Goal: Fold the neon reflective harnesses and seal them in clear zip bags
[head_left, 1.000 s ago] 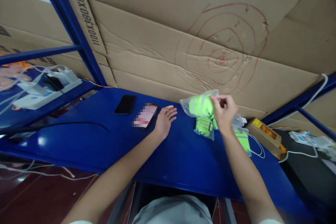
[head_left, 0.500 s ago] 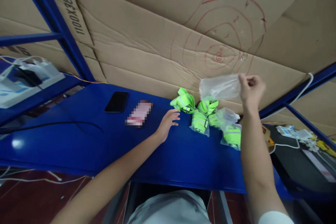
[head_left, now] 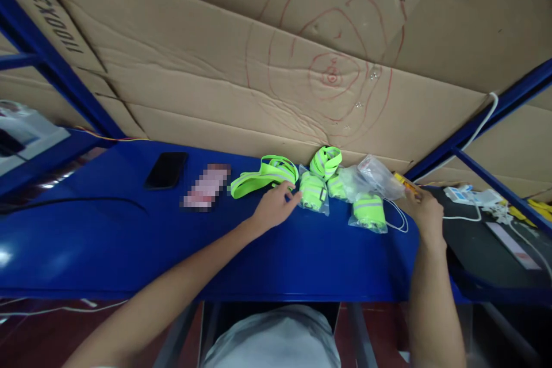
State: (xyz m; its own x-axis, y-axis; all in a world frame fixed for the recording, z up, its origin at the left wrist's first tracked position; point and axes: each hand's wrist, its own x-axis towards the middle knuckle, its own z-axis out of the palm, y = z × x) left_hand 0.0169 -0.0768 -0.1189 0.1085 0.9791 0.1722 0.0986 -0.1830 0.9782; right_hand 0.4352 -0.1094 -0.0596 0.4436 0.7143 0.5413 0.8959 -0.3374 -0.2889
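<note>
Green strap (head_left: 276, 171) just beyond the half-curled left fingers (head_left: 282, 190), any hold impossible to tell.

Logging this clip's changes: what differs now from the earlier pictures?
The reflective lime-green strap, first seen bagged with the right hand gripping the bag, now lies unbagged, a loop spread leftward. The emptied plastic bag moved down and rightward; whether the right hand has let go is unclear. The left hand moved rightward to the strap. The black phone stayed put.

Pale grey clothing (head_left: 271, 340) — lightly creased, rounded outline, bare forearms (head_left: 172, 290)
</note>
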